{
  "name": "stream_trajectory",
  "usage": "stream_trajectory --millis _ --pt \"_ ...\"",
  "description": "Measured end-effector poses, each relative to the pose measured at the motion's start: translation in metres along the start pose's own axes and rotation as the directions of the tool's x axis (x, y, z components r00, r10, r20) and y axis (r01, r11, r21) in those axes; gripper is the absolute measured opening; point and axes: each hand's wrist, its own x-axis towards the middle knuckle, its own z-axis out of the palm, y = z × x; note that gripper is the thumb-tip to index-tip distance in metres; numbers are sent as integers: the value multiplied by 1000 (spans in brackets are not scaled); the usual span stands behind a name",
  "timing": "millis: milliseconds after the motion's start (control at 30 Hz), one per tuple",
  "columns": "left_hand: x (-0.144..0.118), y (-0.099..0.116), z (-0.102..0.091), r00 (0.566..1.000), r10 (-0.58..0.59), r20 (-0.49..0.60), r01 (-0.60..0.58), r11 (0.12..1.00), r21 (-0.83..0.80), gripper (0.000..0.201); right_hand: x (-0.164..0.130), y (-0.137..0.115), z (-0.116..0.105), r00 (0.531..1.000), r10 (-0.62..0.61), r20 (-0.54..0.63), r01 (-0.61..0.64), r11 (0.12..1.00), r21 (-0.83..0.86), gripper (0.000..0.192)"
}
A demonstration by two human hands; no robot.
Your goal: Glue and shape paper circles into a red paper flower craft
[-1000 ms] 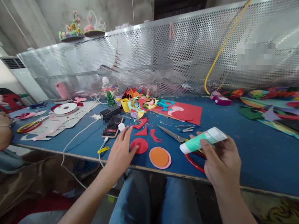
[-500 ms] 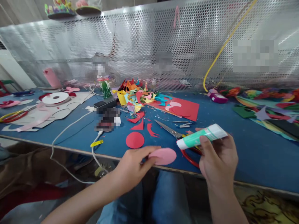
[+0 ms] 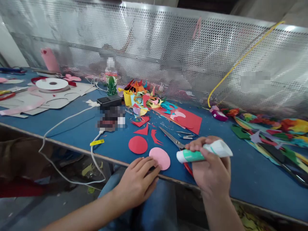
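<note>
Half a second back the left hand (image 3: 138,179) held the pink disc (image 3: 159,158) lifted at the worktop (image 3: 252,173) edge; now the disc lies flat just inside that edge, fingertips spread and touching its near rim. The right hand (image 3: 211,170) keeps its grip around the glue tube (image 3: 204,152), nozzle toward the disc, over the scissors (image 3: 175,141). A red disc (image 3: 138,144) sits just beside the pink one, with bare blue worktop to the right.

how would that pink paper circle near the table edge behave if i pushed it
The pink circle looks thin and flat, so probably light and floppy. On the blue table it would likely slide, not roll, and could slip off the near edge.
</note>
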Motion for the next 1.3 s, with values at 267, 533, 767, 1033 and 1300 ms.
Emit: stream_trajectory --millis 267,533,767,1033,1300 --pt "-13 8 21 978 -139 -157 138 990 -19 35 10 37 58 916 290 277 -275 957 -92 28" --pt "-20 11 24 971 -174 -164 171 985 -30 36 4 56 53 896 313 315 -268 947 -176 28" --pt "-23 10 27 973 -158 -167 159 987 -6 39 6 57 57 856 363 368 -264 919 -292 30" --pt "-22 9 28 970 -145 -194 151 988 19 37 11 58 60 871 345 350 -189 892 -410 27" --pt "-38 10 45 942 -129 -310 131 991 -12 38 10 57 62 867 345 360 -164 879 -447 29"
